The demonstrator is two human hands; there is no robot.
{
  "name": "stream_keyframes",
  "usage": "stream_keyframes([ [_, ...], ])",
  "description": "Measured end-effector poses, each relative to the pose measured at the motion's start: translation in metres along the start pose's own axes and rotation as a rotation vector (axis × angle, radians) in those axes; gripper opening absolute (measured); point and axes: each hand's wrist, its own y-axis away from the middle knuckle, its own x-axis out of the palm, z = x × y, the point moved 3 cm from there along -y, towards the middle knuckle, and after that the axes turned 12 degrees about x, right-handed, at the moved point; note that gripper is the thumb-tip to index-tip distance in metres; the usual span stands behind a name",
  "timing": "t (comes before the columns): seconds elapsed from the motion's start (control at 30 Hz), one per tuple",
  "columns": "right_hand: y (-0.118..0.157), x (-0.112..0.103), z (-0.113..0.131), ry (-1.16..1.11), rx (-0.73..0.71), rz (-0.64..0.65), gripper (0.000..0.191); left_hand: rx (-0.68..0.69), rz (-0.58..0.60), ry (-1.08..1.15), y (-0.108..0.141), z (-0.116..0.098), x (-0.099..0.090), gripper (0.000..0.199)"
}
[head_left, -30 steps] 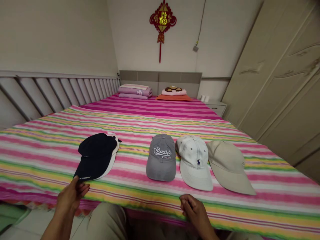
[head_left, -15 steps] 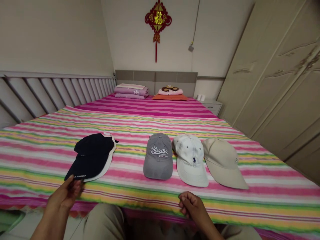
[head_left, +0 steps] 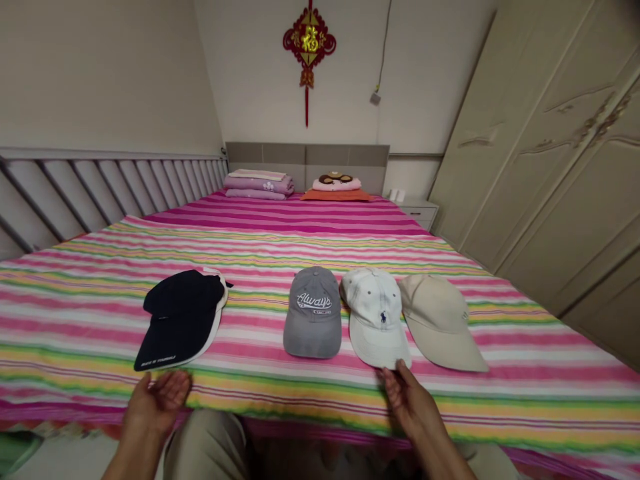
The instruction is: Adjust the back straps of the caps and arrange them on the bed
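Observation:
Four caps lie in a row on the striped bedsheet. From the left come a navy cap with white layer, a grey cap with "Always" lettering, a pale blue cap with navy logo and a beige cap. My right hand has spread fingers at the pale blue cap's brim, touching it or very close. My left hand rests open at the bed's near edge, just below the navy cap's brim and apart from it.
Khaki-trousered knees sit below the bed's near edge. Folded lilac bedding and a pink cushion on an orange pillow lie at the headboard. A slatted rail runs left; a cream wardrobe stands right.
My left hand has moved right, opening away from the navy cap's brim. My right hand has moved right and up to the pale blue cap's brim. The caps have not shifted.

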Motion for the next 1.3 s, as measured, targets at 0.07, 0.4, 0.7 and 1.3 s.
stream_keyframes([
  [0.07,-0.005,0.002,0.002,-0.035,0.0,-0.001,0.008,-0.123,0.122,-0.062,0.025,0.022,0.016,0.025],
  [0.4,-0.016,-0.003,0.001,-0.125,0.013,0.057,0.016,-0.426,0.494,-0.193,0.125,0.099,0.107,0.005],
  [0.7,-0.025,-0.003,0.003,-0.148,-0.009,0.108,0.02,-0.322,0.408,-0.097,0.13,0.122,0.136,0.014],
  [1.3,-0.03,-0.009,0.0,-0.144,-0.071,0.039,0.013,-0.298,0.489,-0.146,0.129,0.125,0.141,0.013],
])
